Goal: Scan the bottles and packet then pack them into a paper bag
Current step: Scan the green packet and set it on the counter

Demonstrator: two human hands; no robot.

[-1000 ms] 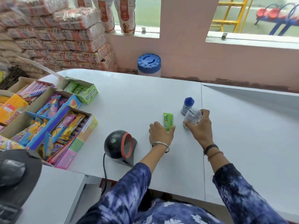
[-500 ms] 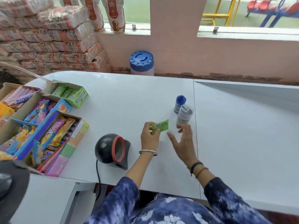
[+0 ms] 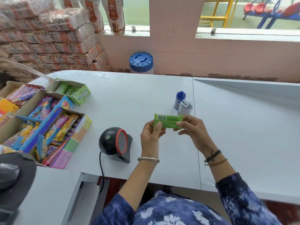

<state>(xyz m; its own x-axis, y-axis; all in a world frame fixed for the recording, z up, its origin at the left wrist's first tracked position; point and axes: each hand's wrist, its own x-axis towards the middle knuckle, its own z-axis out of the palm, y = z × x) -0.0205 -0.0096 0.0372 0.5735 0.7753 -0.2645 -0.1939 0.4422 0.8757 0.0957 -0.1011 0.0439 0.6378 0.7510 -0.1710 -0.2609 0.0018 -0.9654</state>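
packet (image 3: 168, 121) light, soft wrap, I'd pinch its ends | left hand (image 3: 150, 135) closed on left end, right hand (image 3: 193, 130) on right | bottles (image 3: 182, 104) just beyond | scanner (image 3: 116, 142) near-left

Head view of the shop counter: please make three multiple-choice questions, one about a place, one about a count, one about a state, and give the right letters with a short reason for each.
1. Where is the barcode scanner relative to the left hand?
A. To the person's left of it
B. To the person's right of it
C. Beyond the bottles

2. How many small bottles stand on the white counter?
A. One
B. Two
C. Four

3. What is the state of the green packet?
A. Lying flat on the counter
B. Inside a paper bag
C. Held in both hands

Answers:
1. A, the scanner sits left of the left hand.
2. B, a blue-capped bottle and a clear bottle stand together.
3. C, the left hand and the right hand each grip one end, barcode facing up.
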